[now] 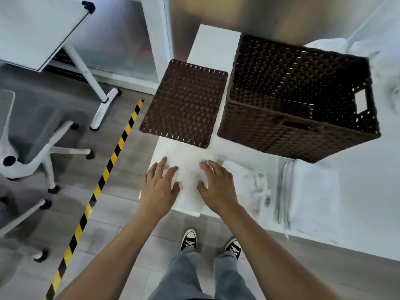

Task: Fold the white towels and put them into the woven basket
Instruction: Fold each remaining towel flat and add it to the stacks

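Note:
A white towel lies flat on the white table's near left corner. My left hand and my right hand both rest on it, palms down, fingers spread and straight. The dark brown woven basket stands open behind them to the right, with no towel seen inside. Its woven lid lies flat to the left of it. To the right of my hands sit a crumpled white towel and a folded white towel. More white towels are heaped behind the basket at far right.
The white table ends just in front of my shoes. On the left are a yellow-black floor tape, a white office chair and a rolling white table.

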Tool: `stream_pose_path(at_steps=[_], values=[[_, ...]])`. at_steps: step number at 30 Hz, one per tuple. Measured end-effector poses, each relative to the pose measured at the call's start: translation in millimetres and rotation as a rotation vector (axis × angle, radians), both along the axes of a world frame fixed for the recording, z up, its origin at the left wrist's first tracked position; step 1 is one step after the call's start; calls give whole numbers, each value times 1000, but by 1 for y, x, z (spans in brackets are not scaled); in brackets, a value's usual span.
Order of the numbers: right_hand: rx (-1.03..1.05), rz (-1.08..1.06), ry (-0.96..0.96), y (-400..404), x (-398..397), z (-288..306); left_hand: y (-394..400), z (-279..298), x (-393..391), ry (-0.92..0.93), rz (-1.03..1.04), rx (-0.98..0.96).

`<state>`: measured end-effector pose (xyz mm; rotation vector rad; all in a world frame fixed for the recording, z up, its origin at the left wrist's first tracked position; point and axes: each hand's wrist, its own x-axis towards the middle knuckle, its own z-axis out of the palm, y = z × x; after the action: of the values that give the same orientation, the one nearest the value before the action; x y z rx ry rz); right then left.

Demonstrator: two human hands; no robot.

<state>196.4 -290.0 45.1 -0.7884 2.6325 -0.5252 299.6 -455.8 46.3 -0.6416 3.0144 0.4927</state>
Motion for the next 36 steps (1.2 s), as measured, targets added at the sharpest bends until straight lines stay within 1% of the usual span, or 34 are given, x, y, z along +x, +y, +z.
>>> stream_pose_path(at_steps=[7, 12, 15, 21, 27, 32, 36], values=[[-90, -152, 87, 49, -12, 39, 48, 44, -38, 164, -149, -6], [-182, -259, 166, 111, -21, 63, 103, 77, -62, 225, -260, -27], [-189, -302, 211, 161, -27, 75, 148, 90, -76, 257, -304, -11], [-200, -415, 239, 277, -33, 93, 256, 105, -99, 270, -389, 6], [-231, -487, 245, 383, -33, 92, 359, 106, -113, 250, -436, 47], [-234, -561, 221, 452, -40, 85, 420, 104, -126, 224, -461, 62], [-239, -617, 209, 494, -58, 78, 456, 100, -150, 189, -493, 55]])
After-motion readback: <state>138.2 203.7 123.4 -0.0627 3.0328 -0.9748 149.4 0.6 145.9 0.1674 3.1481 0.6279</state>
